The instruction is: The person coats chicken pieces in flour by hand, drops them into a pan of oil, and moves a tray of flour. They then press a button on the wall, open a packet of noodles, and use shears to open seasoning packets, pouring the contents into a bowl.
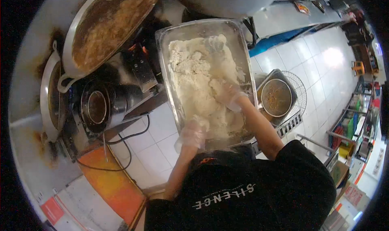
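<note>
A deep rectangular metal tray (165,75) holds a heap of pale flour (202,99), with lumpy flour-coated pieces (190,62) toward its far left. My left hand (191,137), in a clear plastic glove, is at the near left of the tray. Its fingers are curled on a flour-covered lump (200,123). Also gloved in clear plastic, my right hand (231,95) reaches into the middle right of the flour. Flour and white dust hide its fingertips, so what they touch does not show clearly.
Left of the tray, a large pan (113,26) of brown, foamy liquid stands by a burner (96,105). A big metal pot (227,2) is beyond the tray. At right are a pot with crumbs (276,97) and a wire basket (300,91). A cable (129,152) hangs at lower left.
</note>
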### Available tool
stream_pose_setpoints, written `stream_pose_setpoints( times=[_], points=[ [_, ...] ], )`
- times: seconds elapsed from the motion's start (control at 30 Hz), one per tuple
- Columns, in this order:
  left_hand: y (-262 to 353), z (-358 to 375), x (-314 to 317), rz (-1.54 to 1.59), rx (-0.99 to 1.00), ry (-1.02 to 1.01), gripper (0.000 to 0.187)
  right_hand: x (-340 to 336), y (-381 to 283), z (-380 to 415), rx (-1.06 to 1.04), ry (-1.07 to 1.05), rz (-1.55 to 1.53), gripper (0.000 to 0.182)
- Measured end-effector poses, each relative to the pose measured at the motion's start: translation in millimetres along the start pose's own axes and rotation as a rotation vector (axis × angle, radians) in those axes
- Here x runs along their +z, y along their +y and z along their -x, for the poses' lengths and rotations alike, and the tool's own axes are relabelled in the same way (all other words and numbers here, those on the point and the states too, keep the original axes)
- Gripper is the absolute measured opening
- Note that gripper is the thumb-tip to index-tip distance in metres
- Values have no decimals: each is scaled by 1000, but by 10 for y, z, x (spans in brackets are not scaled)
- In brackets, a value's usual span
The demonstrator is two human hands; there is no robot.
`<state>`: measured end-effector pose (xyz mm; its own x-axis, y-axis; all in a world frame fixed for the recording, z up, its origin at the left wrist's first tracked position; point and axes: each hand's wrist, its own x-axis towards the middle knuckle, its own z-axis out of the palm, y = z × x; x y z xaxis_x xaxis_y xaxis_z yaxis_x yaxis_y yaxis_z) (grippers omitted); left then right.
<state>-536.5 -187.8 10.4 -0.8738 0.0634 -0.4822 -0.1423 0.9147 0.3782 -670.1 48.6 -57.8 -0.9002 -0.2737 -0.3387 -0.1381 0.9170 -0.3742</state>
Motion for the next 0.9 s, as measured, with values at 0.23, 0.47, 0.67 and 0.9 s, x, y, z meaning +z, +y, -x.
stream_pose_setpoints(
  times=[0.23, 0.47, 0.67, 0.9],
  points=[
    [248, 11, -554, 692, -70, 136, 44, -774, -757, 467, 19, 2, -176, 56],
    [276, -236, -353, 436, 9, 305, 48, -283, -781, 525, -40, 118, 186, 55],
    [261, -160, -395, 569, -10, 395, 42, -146, -503, 464, -94, 117, 194, 49],
    [597, 65, -637, 765, 131, 486, 50, -561, -912, 716, -470, 385, -204, 50]
  ],
)
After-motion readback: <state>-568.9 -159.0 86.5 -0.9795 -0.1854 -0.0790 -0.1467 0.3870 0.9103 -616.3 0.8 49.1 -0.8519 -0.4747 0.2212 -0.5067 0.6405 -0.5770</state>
